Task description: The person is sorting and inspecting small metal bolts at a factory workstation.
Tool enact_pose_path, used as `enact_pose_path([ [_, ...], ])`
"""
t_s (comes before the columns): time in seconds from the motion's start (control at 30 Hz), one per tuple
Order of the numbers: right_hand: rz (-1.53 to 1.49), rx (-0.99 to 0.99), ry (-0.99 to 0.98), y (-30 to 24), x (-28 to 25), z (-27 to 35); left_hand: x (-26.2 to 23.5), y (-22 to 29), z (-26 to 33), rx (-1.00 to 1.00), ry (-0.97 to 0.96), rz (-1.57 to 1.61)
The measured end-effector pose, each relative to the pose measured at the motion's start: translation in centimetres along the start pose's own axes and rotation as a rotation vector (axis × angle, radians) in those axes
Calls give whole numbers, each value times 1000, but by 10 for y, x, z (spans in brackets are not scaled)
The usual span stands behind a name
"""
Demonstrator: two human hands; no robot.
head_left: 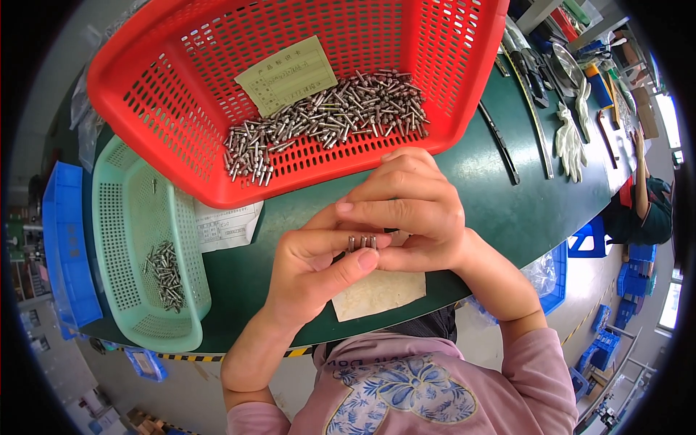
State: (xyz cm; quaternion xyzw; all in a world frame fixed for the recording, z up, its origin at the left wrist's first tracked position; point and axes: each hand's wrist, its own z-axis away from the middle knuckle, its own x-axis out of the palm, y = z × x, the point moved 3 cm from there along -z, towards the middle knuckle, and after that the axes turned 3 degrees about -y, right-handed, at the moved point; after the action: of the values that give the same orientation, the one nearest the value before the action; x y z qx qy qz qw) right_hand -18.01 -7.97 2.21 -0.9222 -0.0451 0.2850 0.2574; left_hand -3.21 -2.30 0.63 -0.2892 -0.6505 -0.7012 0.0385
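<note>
My left hand (319, 264) and my right hand (409, 210) meet over the green table (500, 203). Between their fingertips they pinch a short row of small metal pins (362, 242), ends pointing up. A red mesh basket (217, 94) stands tilted just beyond my hands; a heap of metal pins (326, 119) lies along its lower side, with a pale green card (288, 74) above it. To my left a light green mesh basket (123, 239) holds a small pile of pins (165, 275).
A beige pad (380, 293) lies under my hands at the table's near edge. A printed paper (225, 225) sticks out beneath the red basket. A blue crate (69, 246) is at far left. White gloves (569, 141), tools and metal strips lie at right; another person (649, 203) sits beyond.
</note>
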Motion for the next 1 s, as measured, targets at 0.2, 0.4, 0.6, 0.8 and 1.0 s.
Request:
enact_pose_path([
  [0.2,-1,-7,8,2,0,1,1,3,0,62,33,-201],
  [0.4,-1,-11,17,2,1,0,2,5,0,54,60,-207],
  [0.6,5,-5,14,2,0,0,2,5,-1,74,46,-228],
  [0.8,10,-6,15,2,0,0,2,5,-1,91,42,-233],
  [1.0,77,94,107,-1,-2,0,4,17,-4,328,-8,-617],
])
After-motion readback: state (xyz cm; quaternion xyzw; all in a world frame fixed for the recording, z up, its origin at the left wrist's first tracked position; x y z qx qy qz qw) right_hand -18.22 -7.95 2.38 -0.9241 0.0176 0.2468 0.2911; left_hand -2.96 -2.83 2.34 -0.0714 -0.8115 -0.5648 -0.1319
